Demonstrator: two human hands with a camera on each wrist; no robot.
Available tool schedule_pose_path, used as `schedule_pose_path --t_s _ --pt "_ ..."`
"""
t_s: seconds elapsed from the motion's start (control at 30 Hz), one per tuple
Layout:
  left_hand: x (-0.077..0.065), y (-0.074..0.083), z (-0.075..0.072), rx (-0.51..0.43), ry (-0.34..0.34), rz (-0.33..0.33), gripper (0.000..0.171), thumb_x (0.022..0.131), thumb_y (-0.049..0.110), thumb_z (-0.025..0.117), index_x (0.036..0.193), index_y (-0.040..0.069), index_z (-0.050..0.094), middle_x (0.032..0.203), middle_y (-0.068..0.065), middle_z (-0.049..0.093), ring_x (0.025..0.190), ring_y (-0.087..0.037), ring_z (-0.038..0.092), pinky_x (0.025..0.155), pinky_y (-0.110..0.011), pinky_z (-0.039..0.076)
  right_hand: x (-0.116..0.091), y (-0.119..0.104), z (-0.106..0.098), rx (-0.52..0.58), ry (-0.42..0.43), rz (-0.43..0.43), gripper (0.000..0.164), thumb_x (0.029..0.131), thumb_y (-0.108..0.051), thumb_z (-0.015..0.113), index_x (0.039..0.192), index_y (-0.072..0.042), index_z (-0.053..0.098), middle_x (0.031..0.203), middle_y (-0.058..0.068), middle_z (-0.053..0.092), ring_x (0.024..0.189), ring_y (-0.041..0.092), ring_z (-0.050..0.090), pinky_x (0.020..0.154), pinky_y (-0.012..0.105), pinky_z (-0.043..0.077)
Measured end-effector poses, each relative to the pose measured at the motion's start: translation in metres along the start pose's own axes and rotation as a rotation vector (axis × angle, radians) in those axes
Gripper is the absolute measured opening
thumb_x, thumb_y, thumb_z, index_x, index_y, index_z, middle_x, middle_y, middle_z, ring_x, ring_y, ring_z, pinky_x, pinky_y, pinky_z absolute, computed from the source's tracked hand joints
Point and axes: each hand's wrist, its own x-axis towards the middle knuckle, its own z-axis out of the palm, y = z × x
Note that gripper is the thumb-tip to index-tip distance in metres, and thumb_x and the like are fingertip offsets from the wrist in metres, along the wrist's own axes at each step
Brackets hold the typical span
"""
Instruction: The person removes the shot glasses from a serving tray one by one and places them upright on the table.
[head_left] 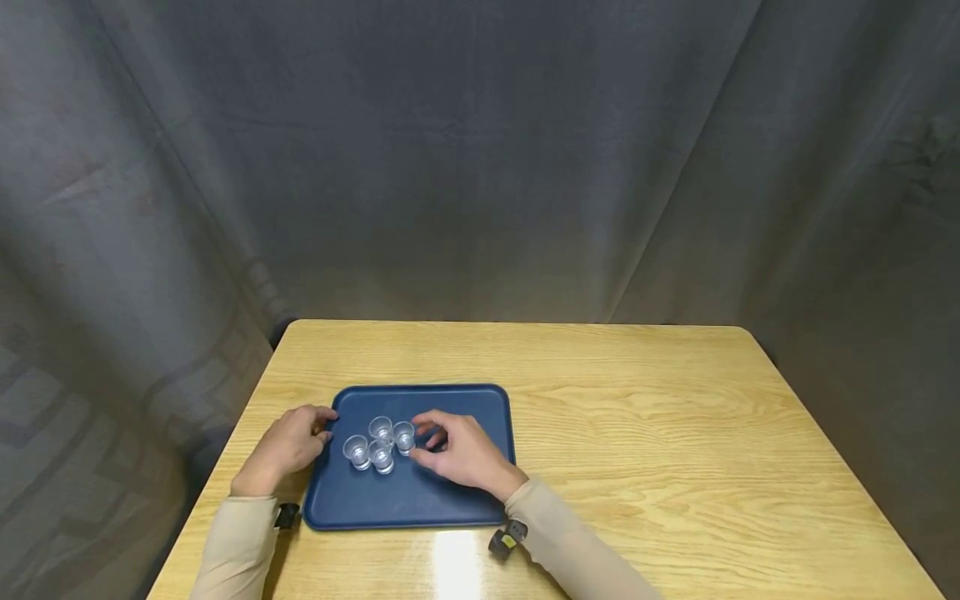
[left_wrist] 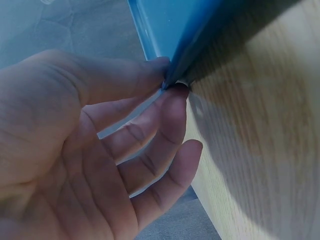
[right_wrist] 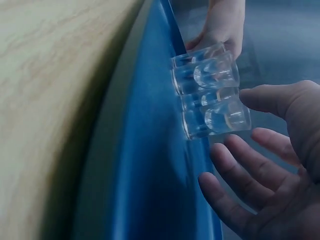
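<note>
Several small clear shot glasses [head_left: 381, 457] stand upright in a tight cluster on a dark blue tray [head_left: 420, 502]. My left hand [head_left: 288, 442] is at the tray's left edge. In the left wrist view its thumb [left_wrist: 145, 75] lies over the rim and a fingertip sits under it, pinching the rim. My right hand [head_left: 467, 450] reaches in over the tray from the right, beside the rightmost glass [head_left: 404, 435]. In the right wrist view its fingers [right_wrist: 240, 170] are spread apart and the thumb tip overlaps the rim of a glass.
The tray lies on the left part of a light wooden table [head_left: 660, 450]. A dark grey curtain [head_left: 465, 167] hangs behind the table and along its sides. Each wrist wears a small black device, such as the right one [head_left: 508, 539].
</note>
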Motion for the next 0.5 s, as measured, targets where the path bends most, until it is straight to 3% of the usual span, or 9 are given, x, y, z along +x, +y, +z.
schedule_pose_path --t_s 0.13,0.33,0.5 --pt "-0.001 0.001 -0.001 -0.007 -0.005 -0.005 0.035 0.094 0.0 0.069 0.128 -0.007 0.071 0.112 -0.023 0.072 0.096 -0.032 0.066 0.088 -0.055 0.056 0.001 0.002 0.004 -0.008 0.003 -0.012 0.042 0.095 -0.03 0.082 0.132 -0.014 0.072 0.116 0.002 0.078 0.095 0.011 0.074 0.085 0.022 0.057" --pt "-0.002 0.002 -0.001 -0.001 -0.006 -0.008 0.035 0.095 0.0 0.068 0.129 -0.007 0.071 0.126 -0.029 0.07 0.106 -0.038 0.068 0.095 -0.059 0.055 0.006 0.002 0.009 -0.035 0.02 -0.029 0.042 0.094 -0.031 0.082 0.132 -0.014 0.073 0.117 0.001 0.078 0.093 0.008 0.073 0.084 0.021 0.057" --pt "-0.002 0.002 0.0 -0.004 0.003 -0.007 0.034 0.094 -0.001 0.069 0.128 -0.007 0.071 0.124 -0.029 0.071 0.102 -0.036 0.067 0.093 -0.058 0.055 0.01 0.002 0.012 -0.065 0.03 -0.032 0.041 0.095 -0.032 0.081 0.132 -0.016 0.073 0.118 -0.002 0.078 0.094 0.007 0.073 0.083 0.02 0.057"
